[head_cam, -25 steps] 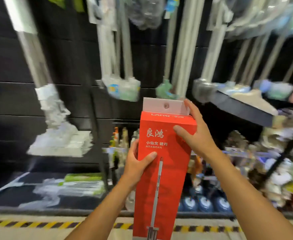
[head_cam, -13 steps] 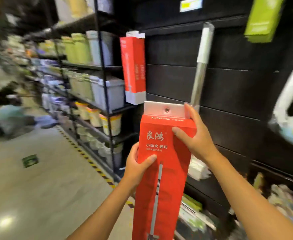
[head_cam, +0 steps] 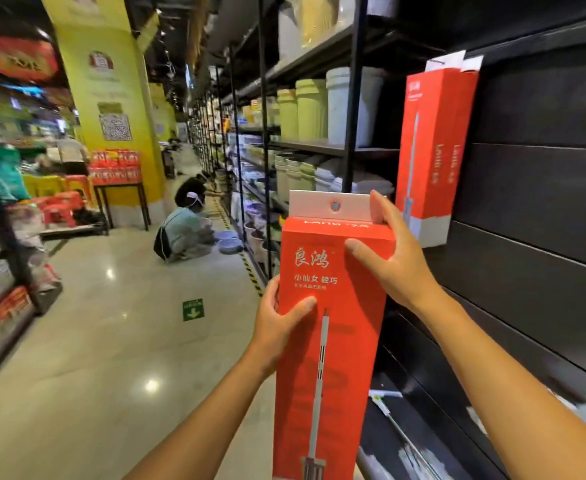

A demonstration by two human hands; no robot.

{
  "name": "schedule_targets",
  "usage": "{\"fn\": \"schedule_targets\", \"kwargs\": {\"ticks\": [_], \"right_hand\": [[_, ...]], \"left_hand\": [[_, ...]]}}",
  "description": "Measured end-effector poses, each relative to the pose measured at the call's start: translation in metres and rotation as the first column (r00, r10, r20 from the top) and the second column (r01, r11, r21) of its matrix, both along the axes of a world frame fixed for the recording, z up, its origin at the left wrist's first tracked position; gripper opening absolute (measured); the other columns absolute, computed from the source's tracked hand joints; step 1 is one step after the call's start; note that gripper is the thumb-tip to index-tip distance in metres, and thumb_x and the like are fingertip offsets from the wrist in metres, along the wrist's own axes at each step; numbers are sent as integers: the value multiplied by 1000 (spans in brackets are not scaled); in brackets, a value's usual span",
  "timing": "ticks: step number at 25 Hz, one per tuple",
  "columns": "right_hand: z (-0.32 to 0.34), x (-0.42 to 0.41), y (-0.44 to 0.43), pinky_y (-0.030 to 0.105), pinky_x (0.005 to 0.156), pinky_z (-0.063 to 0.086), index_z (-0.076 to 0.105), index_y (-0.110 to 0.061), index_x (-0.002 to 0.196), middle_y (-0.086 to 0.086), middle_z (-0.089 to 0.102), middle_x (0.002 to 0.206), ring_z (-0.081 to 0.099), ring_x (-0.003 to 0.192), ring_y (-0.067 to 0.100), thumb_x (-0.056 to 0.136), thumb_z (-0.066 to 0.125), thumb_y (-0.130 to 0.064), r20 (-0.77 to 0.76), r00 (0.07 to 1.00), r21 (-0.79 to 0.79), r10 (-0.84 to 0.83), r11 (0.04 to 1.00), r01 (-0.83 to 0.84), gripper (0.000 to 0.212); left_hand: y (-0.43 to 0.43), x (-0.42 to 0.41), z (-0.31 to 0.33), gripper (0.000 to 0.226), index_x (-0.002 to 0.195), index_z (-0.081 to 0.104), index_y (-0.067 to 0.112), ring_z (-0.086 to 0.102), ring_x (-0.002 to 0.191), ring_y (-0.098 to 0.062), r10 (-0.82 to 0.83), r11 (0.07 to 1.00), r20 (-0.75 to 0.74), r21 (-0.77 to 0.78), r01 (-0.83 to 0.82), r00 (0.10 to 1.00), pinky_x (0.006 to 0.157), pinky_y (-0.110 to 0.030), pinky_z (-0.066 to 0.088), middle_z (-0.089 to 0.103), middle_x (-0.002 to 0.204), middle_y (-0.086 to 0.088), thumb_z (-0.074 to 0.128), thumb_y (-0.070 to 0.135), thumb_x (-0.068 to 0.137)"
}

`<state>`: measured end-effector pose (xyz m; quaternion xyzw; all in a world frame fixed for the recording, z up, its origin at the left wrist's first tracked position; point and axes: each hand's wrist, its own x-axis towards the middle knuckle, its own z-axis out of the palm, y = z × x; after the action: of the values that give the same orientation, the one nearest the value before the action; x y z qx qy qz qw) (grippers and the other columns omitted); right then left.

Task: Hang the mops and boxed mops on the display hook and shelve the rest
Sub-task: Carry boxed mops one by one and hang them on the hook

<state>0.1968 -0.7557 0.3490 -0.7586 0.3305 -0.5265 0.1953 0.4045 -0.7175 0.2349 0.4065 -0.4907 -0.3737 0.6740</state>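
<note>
I hold a tall red boxed mop [head_cam: 329,341] upright in front of me, its white hang tab with a round hole at the top. My left hand [head_cam: 279,318] grips its left edge about a third of the way down. My right hand [head_cam: 390,258] clasps the upper right corner, fingers across the front and up beside the tab. Two matching red boxed mops [head_cam: 435,147] hang side by side on the black slatted wall [head_cam: 541,188] up and to the right, apart from my box.
Black metal shelving [head_cam: 350,109] with plastic bins and buckets runs along the aisle left of the wall. A person [head_cam: 184,230] crouches on the tiled floor ahead. Loose mop parts [head_cam: 399,431] lie on the low black ledge at lower right. A yellow pillar [head_cam: 111,98] stands across the aisle.
The view has swung left from the hanging mops to the aisle and the wall section with the hung red boxes. Both hands keep the same hold on the box.
</note>
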Motion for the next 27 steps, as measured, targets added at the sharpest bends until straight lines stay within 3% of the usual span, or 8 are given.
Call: {"fn": "schedule_targets", "kwargs": {"ticks": [3,7,12,18,21,27], "right_hand": [[10,14,-73,43,109,51,28,-47,156,-9,49,152,55,132,7,76,69,-74,-10,999,17,49,999,-48,94],[25,24,-156,42,108,52,28,-47,157,-13,49,149,55,131,3,77,69,-72,-36,998,6,49,999,-49,93],[43,20,-250,16,104,37,29,-38,160,-15,40,155,44,136,1,75,66,-74,-88,992,-58,-88,995,83,100],[70,5,-352,40,119,40,28,-41,160,-11,40,161,42,144,6,77,69,-73,-139,939,-86,-315,948,305,98],[92,-5,-393,44,119,41,26,-44,159,-15,36,161,41,145,6,77,67,-75,-149,885,-116,-441,897,427,97],[140,-31,-440,50,118,43,22,-49,158,-16,33,165,40,148,9,76,67,-81,-159,777,-171,-609,792,585,99]], "left_hand": [[-64,13,12,78,137,58,15,73,115,-28,27,1000,20,-16,-27,999,105,-54,55,76,124,-8,86,43,69],[-147,20,24,75,136,59,16,73,116,-28,27,999,3,-24,-27,1000,105,-55,55,75,125,-9,85,43,72],[-261,15,32,74,138,58,15,72,117,-31,-79,995,-55,-59,76,995,103,-51,56,75,126,-10,84,41,73],[-413,-8,48,66,125,63,14,73,110,-31,-294,954,-141,-102,282,945,95,-45,58,78,118,-11,84,40,68],[-483,-25,66,67,125,65,14,74,109,-30,-425,904,-162,-127,408,891,89,-38,60,78,117,-10,84,42,67],[-571,-65,113,72,132,62,15,75,111,-32,-642,763,-149,-212,610,752,88,-41,62,77,121,-11,85,42,70]]}}
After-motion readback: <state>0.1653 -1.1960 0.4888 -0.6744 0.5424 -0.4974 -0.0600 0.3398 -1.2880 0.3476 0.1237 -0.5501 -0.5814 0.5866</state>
